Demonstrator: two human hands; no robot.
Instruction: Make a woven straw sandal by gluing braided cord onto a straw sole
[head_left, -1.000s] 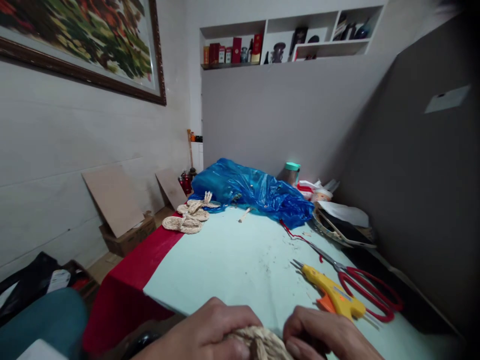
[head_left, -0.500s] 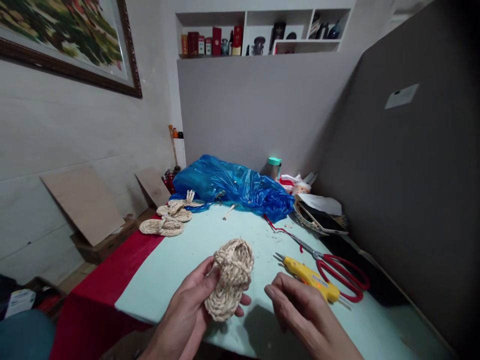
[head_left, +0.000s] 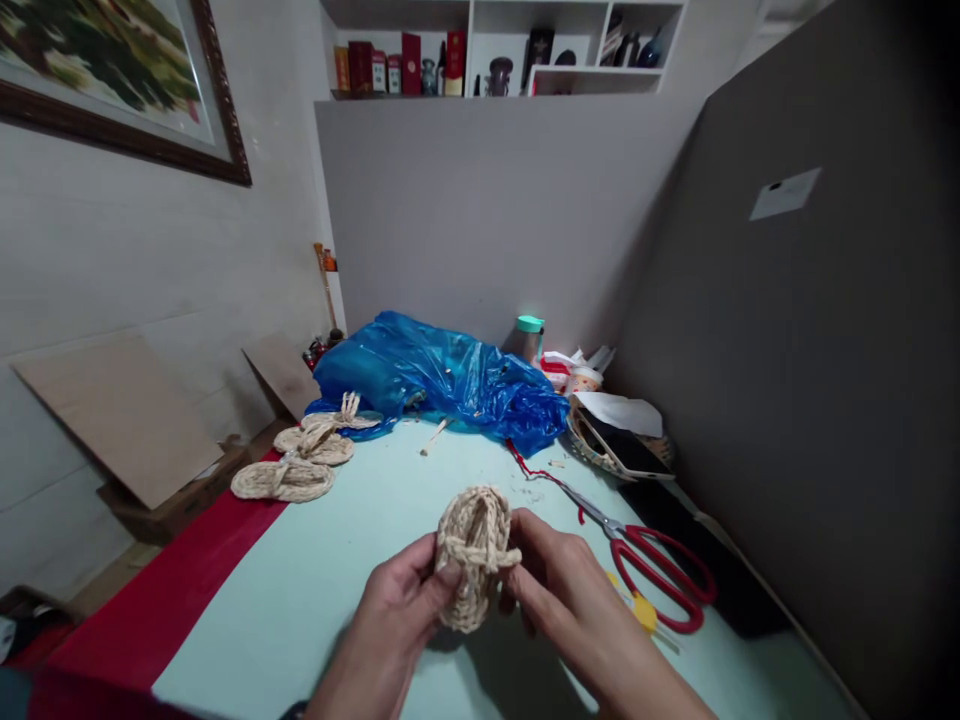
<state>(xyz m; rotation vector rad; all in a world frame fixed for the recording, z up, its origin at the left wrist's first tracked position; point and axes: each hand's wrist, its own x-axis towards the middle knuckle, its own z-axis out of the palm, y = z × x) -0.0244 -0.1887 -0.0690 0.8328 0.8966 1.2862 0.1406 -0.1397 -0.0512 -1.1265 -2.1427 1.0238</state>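
Observation:
A small braided straw sandal (head_left: 472, 560) is held up over the table's near edge, its cross strap facing me. My left hand (head_left: 409, 595) grips its left side, thumb pressed on the front. My right hand (head_left: 559, 575) is at the right side, thumb and forefinger closed on the strap's end; its other fingers are partly hidden behind. Right of this hand lie red-handled scissors (head_left: 664, 575), blades pointing away. A yellow glue gun (head_left: 643, 610) lies mostly hidden behind my right hand. More straw sandals (head_left: 285, 480) lie at the table's left edge.
A blue plastic bag (head_left: 442, 375) covers the back of the pale green tabletop (head_left: 360, 540). Red cord (head_left: 536, 470) runs from it to the scissors. On the right stand a basket (head_left: 600, 450) with a phone, a bottle (head_left: 529, 340) and a paper cup (head_left: 583, 380). Grey panels enclose the table.
My right hand has moved left from beside the glue gun to the sandal and taken its strap end. The sandal has been turned, with its strap now facing me. The view has shifted slightly.

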